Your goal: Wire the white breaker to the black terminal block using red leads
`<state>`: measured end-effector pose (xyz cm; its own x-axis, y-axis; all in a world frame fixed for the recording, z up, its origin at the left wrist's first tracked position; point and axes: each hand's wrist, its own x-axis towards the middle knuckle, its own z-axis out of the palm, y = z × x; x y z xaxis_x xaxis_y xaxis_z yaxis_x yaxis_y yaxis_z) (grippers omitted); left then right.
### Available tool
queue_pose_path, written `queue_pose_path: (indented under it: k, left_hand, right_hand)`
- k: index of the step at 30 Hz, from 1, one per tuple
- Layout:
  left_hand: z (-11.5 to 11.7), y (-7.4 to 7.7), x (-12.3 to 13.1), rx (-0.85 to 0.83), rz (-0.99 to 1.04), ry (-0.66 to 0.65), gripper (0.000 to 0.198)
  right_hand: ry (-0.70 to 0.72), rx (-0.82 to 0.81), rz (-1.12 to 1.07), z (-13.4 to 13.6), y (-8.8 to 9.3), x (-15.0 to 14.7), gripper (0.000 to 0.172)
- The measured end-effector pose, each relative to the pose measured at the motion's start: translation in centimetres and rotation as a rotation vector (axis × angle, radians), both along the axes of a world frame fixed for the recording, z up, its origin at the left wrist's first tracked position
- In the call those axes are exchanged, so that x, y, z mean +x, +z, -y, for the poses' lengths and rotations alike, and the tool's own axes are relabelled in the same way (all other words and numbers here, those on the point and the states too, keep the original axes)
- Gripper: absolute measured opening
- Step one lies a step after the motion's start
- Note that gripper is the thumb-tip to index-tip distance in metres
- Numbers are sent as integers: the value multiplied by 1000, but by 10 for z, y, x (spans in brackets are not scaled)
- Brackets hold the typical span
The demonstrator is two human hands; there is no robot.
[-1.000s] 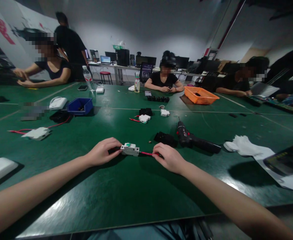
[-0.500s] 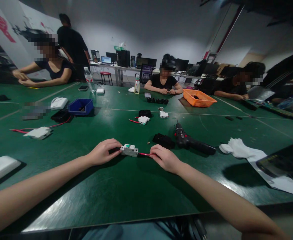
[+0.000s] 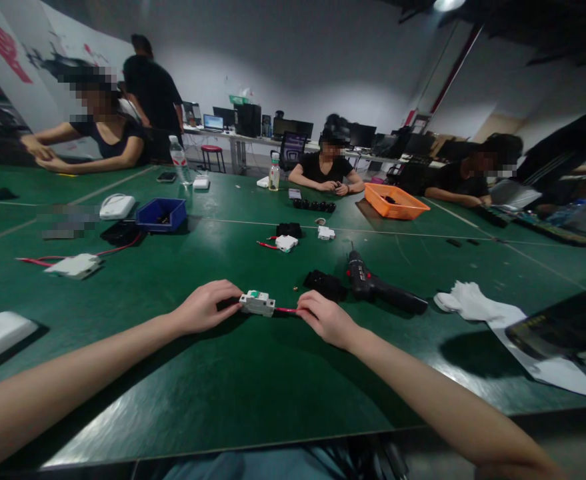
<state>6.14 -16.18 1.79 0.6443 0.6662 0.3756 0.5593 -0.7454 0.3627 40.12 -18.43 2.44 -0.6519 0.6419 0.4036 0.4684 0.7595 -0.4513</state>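
Between my hands is a white circuit breaker (image 3: 257, 303) with a green part on its top. My left hand (image 3: 209, 305) pinches its left end with thumb and fingers. From its right end a red wire (image 3: 285, 310) runs to my right hand (image 3: 327, 319), whose fingers are closed on the wire. Just behind my right hand lie a black object (image 3: 325, 285) and a black cordless drill (image 3: 380, 283). Another white breaker with red wires (image 3: 286, 243) rests farther back on the green table (image 3: 253, 387).
A blue bin (image 3: 161, 215), a wired breaker (image 3: 75, 266) and a white case (image 3: 0, 339) lie to the left. An orange basket (image 3: 396, 201) stands at the back. Crumpled white gloves (image 3: 470, 301) and a dark cylinder (image 3: 563, 323) are on the right. Several people sit around the table.
The view has shifted slightly. Both hands keep their hold on the breaker and the red wire, with hardly any movement.
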Motion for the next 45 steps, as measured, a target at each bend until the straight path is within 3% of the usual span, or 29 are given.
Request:
queue_pose_path:
  k: [4,13,19,26,38,45]
  left_hand:
    - [2,2,2,22,0,13,22]
    - [4,-1,5,-20,36,-13,22]
    - [4,0,4,-59,36,-35,24]
    - [5,-3,3,-43,20,-13,24]
    - [5,3,0,173,-67,2,23]
    - [4,2,-2,123,-88,-2,28]
  right_hand:
    - [-59,14,87,1,1,0,15]
    - [-44,100,252,5,-1,-2,25]
    - [32,-4,214,1,4,0,23]
    - [-17,106,226,6,-2,-5,25]
    - [-25,80,254,6,7,1,24]
    - [-12,76,224,6,12,9,20]
